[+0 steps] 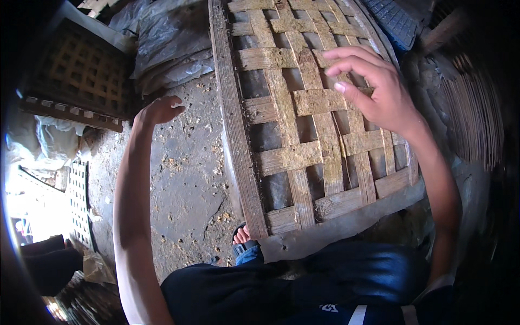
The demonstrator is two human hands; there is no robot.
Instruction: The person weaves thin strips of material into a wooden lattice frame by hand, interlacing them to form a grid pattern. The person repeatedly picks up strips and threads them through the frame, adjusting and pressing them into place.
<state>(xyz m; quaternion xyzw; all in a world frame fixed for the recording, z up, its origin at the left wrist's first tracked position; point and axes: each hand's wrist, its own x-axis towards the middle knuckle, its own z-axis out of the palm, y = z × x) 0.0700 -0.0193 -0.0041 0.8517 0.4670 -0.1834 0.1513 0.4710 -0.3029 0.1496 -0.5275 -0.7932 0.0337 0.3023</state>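
right hand (383, 93) spread above woven lattice (280, 105); left hand (161, 110) loosely curled, digits slightly apart, over floor (187, 173)

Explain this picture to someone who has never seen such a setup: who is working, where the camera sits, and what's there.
No machine here, just a person's two bare hands. The left of two wide fisheye cameras worn on the head looks down, so straight edges bend near the rim. A large wooden-framed lattice of flat brown strips, crusted yellowish, lies on a smooth grey surface. The right hand is over it, fingers spread and curved; touching or not, I can't tell. The left hand is out over the grimy grey floor. I see nothing held in either.
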